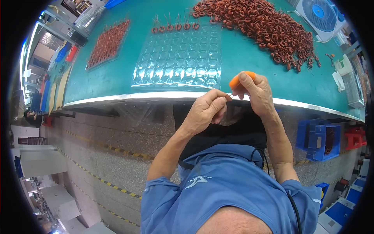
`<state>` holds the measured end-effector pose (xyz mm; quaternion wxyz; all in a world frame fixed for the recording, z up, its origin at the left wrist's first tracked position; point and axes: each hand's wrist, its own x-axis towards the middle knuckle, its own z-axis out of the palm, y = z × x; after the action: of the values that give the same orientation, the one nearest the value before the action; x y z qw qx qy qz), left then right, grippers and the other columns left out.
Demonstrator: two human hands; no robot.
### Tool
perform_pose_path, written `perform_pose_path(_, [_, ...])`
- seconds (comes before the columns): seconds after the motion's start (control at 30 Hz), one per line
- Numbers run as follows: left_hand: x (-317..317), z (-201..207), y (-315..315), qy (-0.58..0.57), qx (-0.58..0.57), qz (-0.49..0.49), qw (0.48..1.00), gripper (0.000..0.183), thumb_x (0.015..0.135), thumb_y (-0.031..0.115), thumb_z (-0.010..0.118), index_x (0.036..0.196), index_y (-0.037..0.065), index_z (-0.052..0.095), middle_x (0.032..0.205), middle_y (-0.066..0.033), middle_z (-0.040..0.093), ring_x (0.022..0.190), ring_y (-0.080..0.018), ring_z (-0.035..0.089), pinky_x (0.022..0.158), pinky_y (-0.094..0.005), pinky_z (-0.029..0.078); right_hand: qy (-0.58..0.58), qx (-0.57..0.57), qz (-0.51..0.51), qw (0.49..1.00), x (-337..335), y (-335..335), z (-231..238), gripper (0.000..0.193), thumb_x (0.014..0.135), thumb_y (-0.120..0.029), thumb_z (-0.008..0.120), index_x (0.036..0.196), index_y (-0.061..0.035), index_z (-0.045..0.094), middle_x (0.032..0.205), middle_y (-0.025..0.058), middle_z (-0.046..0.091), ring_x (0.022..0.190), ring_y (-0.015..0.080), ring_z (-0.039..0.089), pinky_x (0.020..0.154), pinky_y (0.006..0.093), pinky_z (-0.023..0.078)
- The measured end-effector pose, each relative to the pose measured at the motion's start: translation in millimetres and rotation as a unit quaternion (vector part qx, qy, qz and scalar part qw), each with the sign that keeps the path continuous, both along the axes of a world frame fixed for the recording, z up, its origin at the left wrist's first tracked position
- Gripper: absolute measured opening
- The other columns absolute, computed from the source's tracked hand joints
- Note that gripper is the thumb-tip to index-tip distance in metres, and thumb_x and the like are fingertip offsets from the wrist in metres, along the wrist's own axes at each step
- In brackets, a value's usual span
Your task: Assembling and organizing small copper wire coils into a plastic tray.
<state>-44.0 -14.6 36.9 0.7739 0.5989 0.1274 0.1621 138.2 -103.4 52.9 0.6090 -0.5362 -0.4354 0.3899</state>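
Note:
At the table's front edge, my left hand (206,110) is pinched closed on a small copper-wire coil, mostly hidden by the fingers. My right hand (257,91) grips a tool with an orange handle (235,82); its thin metal tip points down to the left fingertips, and its exact kind is hard to make out. Just beyond the hands lies a clear plastic tray (177,58) with round pockets. Several copper coils (178,27) with upright wire leads stand along its far row, while the nearer pockets hold none.
A large heap of copper coils (269,29) covers the far right of the green table (249,54). Another tray filled with coils (109,43) sits at the left. A fan (317,15) stands at the back right. Blue crates (319,140) are on the floor at right.

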Motion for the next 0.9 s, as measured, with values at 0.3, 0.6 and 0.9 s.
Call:
perform_pose_path(0.3, [4,-8,-2,0.033,0.223,0.146,0.963,0.023,0.101,0.018,0.05,0.117,0.003,0.044,0.07,-0.0041,0.054,0.06,-0.0102,0.052,0.053,-0.0246,0.042,-0.004,-0.052,-0.094,0.994,-30,-16,-9,0.027,0.096,-0.026,0.061,0.095,0.0007,0.068,0.071,0.0016,0.062,0.057,0.0055,0.055,0.05,0.0178,0.042])
perform_pose_path(0.6, [-7,40,18,0.056,0.404,0.021,0.913,0.024,0.092,0.011,0.06,0.11,0.002,0.047,0.09,-0.018,0.061,0.082,-0.0365,0.061,0.072,-0.0424,0.049,0.166,-0.09,0.055,0.98,-16,-8,-6,0.029,0.092,-0.029,0.067,0.085,-0.0005,0.067,0.067,0.0003,0.062,0.053,0.004,0.055,0.047,0.0152,0.04])
perform_pose_path(0.9, [-9,25,9,0.059,0.408,0.096,0.906,0.034,0.088,0.018,0.07,0.108,0.001,0.049,0.086,-0.0123,0.062,0.076,-0.0279,0.065,0.068,-0.0367,0.053,-0.346,0.123,-0.192,0.91,-50,-15,3,0.022,0.086,-0.017,0.068,0.079,0.0032,0.066,0.058,0.0034,0.057,0.051,0.0077,0.053,0.047,0.0268,0.04])
